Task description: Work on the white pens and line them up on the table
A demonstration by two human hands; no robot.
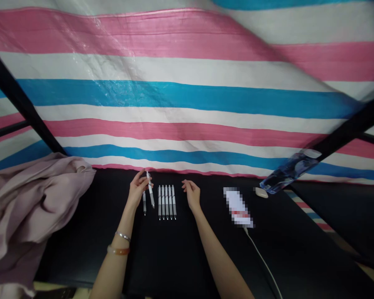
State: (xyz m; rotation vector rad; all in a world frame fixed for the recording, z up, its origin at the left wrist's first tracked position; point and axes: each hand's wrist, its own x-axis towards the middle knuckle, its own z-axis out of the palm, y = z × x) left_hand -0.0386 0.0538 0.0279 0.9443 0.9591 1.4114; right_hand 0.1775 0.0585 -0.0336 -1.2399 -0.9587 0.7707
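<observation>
My left hand (138, 189) holds a white and grey click pen (150, 190) between thumb and fingers, its tip pointing down and slightly right. Below that hand, a second pen (144, 204) is partly covered by the fingers; it appears to lie on the black table. Just right of the held pen, several matching pens (166, 202) lie side by side in a neat row, tips toward me. On the far side of the row is my right hand (192, 194), loosely curled with its fingers a little apart. It holds nothing and does not touch the pens.
A phone-like device (238, 207), blurred out, lies on the black table (168, 257) at right, with a white cable (262, 255) running toward me. Behind it are a small pale case (261, 192) and a clear bottle (288, 172). Pinkish cloth (34, 207) covers the left side. A striped sheet (180, 95) hangs behind.
</observation>
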